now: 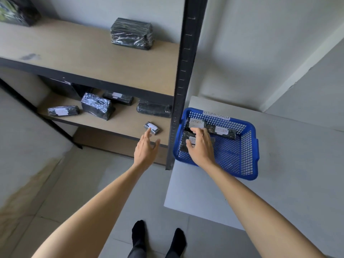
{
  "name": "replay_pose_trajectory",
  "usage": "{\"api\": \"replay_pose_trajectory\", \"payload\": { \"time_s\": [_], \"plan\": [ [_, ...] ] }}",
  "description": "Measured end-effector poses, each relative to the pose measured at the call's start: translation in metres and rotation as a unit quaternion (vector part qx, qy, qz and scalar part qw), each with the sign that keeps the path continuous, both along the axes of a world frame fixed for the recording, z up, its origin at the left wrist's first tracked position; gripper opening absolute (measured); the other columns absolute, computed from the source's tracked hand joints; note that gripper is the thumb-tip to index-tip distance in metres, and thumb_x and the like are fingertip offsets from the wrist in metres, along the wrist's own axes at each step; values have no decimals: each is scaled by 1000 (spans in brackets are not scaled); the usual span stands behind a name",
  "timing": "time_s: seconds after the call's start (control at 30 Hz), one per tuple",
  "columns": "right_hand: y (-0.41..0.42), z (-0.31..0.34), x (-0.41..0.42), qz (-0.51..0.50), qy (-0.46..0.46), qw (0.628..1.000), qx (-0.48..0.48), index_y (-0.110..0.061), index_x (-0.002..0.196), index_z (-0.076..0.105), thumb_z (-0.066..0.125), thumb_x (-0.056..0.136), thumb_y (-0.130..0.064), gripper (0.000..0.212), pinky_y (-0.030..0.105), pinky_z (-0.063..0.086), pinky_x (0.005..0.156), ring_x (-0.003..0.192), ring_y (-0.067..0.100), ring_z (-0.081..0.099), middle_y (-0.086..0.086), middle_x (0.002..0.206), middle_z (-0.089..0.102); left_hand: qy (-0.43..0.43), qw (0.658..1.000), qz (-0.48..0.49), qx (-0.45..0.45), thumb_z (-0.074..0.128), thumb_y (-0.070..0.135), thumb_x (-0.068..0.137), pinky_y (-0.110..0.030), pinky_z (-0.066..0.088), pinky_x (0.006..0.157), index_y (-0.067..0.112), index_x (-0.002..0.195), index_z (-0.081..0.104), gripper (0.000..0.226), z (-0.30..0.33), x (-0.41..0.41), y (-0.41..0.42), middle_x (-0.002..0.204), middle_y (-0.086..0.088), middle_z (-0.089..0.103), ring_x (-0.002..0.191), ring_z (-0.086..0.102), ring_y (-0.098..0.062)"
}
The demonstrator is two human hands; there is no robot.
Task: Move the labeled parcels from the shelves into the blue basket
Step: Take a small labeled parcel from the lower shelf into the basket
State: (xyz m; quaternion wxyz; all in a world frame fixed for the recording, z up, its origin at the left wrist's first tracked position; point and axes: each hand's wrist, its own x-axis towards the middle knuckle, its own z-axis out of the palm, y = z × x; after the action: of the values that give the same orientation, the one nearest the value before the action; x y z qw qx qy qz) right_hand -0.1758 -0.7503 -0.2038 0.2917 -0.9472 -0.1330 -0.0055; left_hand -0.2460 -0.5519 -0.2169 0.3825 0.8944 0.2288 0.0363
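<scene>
Left hand (146, 146) spread, fingertip touching small parcel (151, 128) at its 12 o'clock on shelf (119, 121). Right hand (200, 144) loosely spread over parcel in basket (242, 155).

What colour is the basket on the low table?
Blue basket, seen clearly in the head view.

"RETURN OVERDUE" is handwritten on a white label (216, 115) fixed to the far rim of the blue basket (249, 161). "RETURN" can be read on the white labels of two black parcels inside it, one (197, 123) at the far left corner and one (222, 131) along the far wall. The labels on the shelf parcels are too blurred to be read.
</scene>
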Motion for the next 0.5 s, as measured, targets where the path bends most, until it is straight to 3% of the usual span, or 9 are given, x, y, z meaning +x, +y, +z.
{"api": "replay_pose_trajectory", "payload": {
  "time_s": [0.17,0.33,0.5],
  "plan": [
    [72,-3,-24,90,-20,996,16,-15,124,56,67,89,-17,36,39,54,83,110,25,57,5,119,53,-15,999,39,29,52,36,95,-39,43,96,19,144,38,54,6,-7,60,134,-4,56,120,53,-24],
    [142,-35,-22,101,14,995,1,-18,122,55,65,92,-18,32,29,49,75,108,21,57,2,121,52,-11,998,18,62,50,37,95,-39,42,97,19,141,42,50,-16,7,124,133,-5,55,121,49,-25],
    [198,-103,9,54,18,998,-4,-16,122,54,68,89,-19,36,38,52,82,110,25,56,5,120,55,-1,992,-51,117,52,39,94,-43,44,92,22,141,42,52,-77,35,178,132,-4,52,122,47,-26]
  ]
}}
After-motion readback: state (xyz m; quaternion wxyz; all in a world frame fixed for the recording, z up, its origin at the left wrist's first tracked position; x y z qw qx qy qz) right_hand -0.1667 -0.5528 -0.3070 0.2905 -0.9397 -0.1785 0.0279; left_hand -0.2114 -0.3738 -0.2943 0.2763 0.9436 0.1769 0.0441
